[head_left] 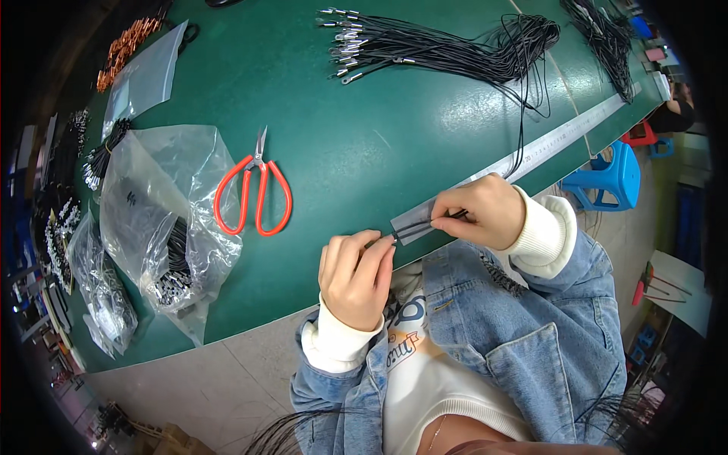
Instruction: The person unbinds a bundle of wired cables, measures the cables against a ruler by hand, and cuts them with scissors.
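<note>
At the front edge of the green table, a short stretch of thin black cable [413, 228], seemingly doubled, runs between my two hands. My left hand [351, 279] is closed in a pinch at its left end, where a small silvery tip shows at the fingertips. My right hand [485, 212] is closed round the cable farther right, with a dark end poking out by the thumb. Beneath the cable lies a long steel ruler [561, 139], flat along the table edge; my right hand covers part of it.
Red-handled scissors [262, 189] lie left of my hands, blades pointing away. A clear plastic bag [152, 182] of black cables sits farther left. A bundle of black cables [485, 57] with metal lugs spreads at the back. Blue stools [610, 174] stand beyond the table's right side.
</note>
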The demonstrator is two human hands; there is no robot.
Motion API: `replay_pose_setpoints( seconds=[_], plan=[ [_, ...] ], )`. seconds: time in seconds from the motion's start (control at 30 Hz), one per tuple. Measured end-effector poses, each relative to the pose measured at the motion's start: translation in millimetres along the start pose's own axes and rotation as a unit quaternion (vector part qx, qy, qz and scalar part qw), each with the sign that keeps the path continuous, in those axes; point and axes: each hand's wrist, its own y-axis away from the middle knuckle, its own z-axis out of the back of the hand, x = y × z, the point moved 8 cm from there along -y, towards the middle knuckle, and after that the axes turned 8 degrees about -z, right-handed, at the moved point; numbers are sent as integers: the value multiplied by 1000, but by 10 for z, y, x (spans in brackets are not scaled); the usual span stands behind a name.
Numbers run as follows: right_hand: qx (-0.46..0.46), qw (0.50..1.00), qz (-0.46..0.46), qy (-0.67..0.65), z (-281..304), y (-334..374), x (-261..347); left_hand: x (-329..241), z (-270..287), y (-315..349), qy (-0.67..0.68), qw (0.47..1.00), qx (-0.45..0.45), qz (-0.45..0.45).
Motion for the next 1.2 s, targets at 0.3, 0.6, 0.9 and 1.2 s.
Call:
replay_pose_setpoints(
  seconds=[0.3,0.6,0.9,1.2],
  plan=[
    [50,995,-83,-3,-16,-83,-93,-38,-38,18,-34,999,-9,-30],
    [19,999,-24,-15,7,-66,-122,-40,-78,-14,-22,1000,-19,3],
    [50,998,-45,-17,-25,-81,-177,-64,-105,-21,-29,1000,-3,5],
    [20,1000,-21,-5,-35,-82,-132,-50,-72,8,-31,999,21,19]
  ],
)
